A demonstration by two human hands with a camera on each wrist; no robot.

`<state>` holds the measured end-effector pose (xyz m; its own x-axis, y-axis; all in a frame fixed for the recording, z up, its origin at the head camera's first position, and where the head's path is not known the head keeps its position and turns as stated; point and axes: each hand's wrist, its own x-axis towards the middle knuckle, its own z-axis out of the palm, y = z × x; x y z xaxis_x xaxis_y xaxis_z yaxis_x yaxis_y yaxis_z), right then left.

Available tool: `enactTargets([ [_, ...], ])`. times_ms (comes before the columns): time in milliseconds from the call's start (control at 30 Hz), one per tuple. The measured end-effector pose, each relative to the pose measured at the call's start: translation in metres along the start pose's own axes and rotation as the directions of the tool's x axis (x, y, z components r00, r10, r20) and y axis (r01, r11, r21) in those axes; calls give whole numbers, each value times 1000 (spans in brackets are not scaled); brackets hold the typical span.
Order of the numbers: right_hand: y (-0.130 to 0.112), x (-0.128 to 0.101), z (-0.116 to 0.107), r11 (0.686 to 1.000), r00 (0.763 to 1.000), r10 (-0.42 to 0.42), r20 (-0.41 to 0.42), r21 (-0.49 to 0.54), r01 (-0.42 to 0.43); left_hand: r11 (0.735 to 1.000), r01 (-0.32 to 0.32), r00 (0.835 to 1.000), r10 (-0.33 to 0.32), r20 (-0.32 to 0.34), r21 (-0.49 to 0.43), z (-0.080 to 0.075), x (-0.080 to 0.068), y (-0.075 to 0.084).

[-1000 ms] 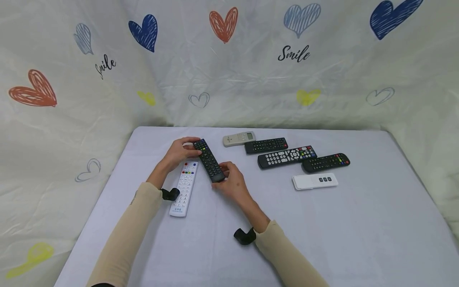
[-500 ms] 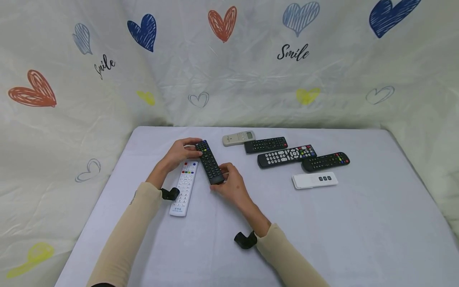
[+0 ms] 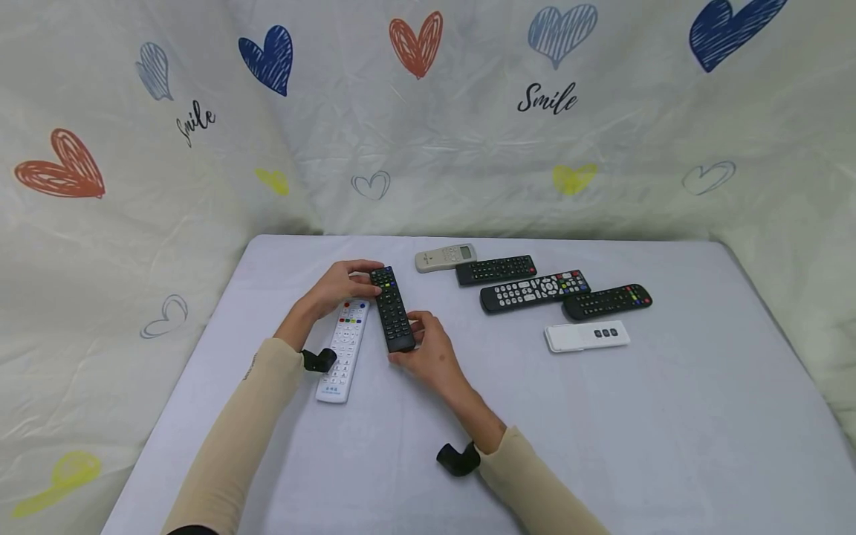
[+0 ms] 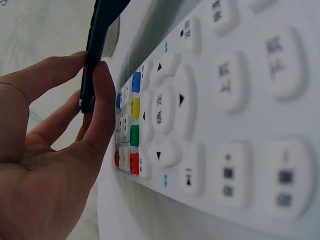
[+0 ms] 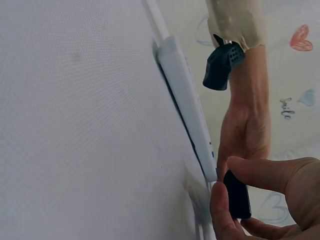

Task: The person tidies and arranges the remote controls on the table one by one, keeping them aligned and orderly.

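Note:
Both hands hold a black remote [image 3: 391, 309] a little above the table, beside a white remote [image 3: 344, 349] that lies flat. My left hand [image 3: 341, 285] pinches the black remote's far end [image 4: 92, 65], thumb and fingers on its edges. My right hand [image 3: 424, 351] grips its near end [image 5: 236, 195] between thumb and fingers. In the left wrist view the white remote [image 4: 210, 115] fills the frame with its coloured buttons close up. The right wrist view shows that white remote [image 5: 185, 110] edge-on on the cloth.
Further right lie a beige remote with a display [image 3: 444, 258], three black remotes [image 3: 495, 270] [image 3: 534, 290] [image 3: 607, 302] and a small white remote [image 3: 587, 336]. A pale table cloth [image 3: 602, 431] covers the table. A heart-print sheet [image 3: 428, 111] hangs behind.
The black remote has swung from a diagonal to nearly parallel with the white remote; its near end moved left and closer with my right hand.

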<state>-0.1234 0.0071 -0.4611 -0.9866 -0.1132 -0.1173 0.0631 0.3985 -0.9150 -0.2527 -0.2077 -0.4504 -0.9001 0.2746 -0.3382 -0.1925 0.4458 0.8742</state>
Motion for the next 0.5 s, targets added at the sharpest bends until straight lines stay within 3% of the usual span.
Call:
enactTargets([
  [500,-2,-8,4,1000,1000,-5,25,15,4,999,-10,998,8,67,32,0,0,2],
])
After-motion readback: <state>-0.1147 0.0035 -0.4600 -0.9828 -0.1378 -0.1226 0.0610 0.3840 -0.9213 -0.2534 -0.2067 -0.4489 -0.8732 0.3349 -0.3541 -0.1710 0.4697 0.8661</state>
